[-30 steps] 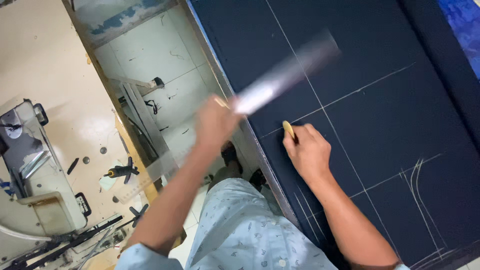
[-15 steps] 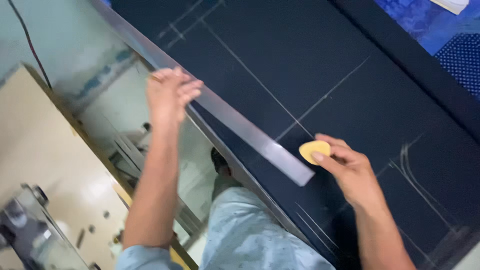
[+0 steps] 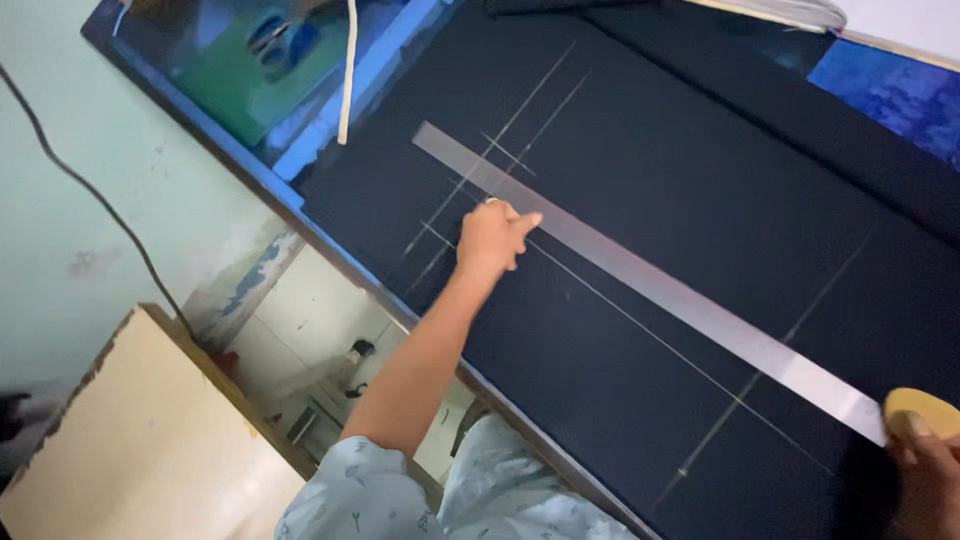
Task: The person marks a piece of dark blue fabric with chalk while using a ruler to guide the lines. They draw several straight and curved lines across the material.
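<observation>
Dark navy cloth [image 3: 690, 190] with chalk lines covers the table. A long metal ruler [image 3: 640, 280] lies flat on it, running diagonally from the upper middle to the lower right. My left hand [image 3: 495, 237] presses its fingertips on the ruler near its far end. My right hand [image 3: 925, 470] sits at the lower right corner, by the ruler's near end, holding a yellow piece of tailor's chalk [image 3: 922, 407]. Only part of that hand shows.
The table's blue edge [image 3: 300, 195] runs diagonally at left. Scissors [image 3: 275, 35] lie on a green surface at the upper left beside a white strip [image 3: 346, 75]. A beige panel [image 3: 130, 440] stands at lower left. Blue patterned cloth [image 3: 890, 85] lies upper right.
The ruler, swung in the air a second ago, now lies flat on the cloth. My left hand moved from the table edge onto it. The view shifted up the table.
</observation>
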